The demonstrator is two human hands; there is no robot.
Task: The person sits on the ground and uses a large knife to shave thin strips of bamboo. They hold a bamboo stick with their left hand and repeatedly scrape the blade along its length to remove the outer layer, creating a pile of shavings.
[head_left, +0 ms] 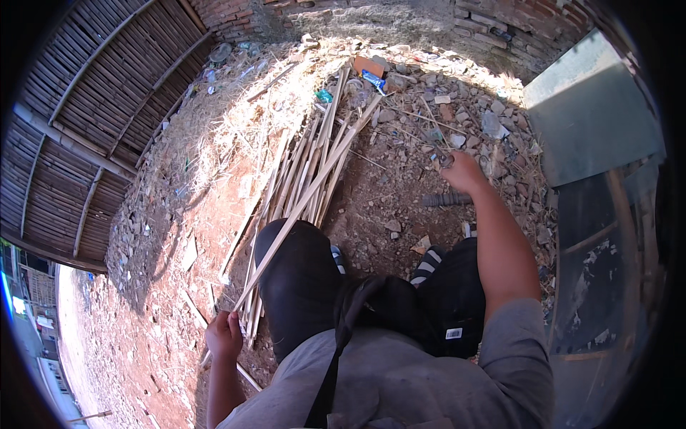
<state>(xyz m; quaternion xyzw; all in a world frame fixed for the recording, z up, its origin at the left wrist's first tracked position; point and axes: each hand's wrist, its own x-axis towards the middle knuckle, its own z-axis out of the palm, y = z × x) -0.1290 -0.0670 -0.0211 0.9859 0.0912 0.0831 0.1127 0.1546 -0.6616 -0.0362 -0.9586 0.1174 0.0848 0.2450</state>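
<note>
My left hand [224, 332], low at the left, is closed round the near end of a long pale bamboo strip [309, 194]. The strip slants up and away across my left knee and over a pile of similar strips [286, 187] on the ground. My right hand [464, 173] is stretched forward at the right, above the stony dirt. Its fingers are closed round something small and dark that I cannot make out. Just below that hand lies a dark, ribbed, rod-like object [444, 199].
A bamboo-slat wall [78, 93] stands at the left and a brick wall [371, 21] at the back. Grey sheet panels [597, 114] lean at the right. Rubble, a blue wrapper [373, 81] and a green plastic scrap [324, 95] litter the far ground.
</note>
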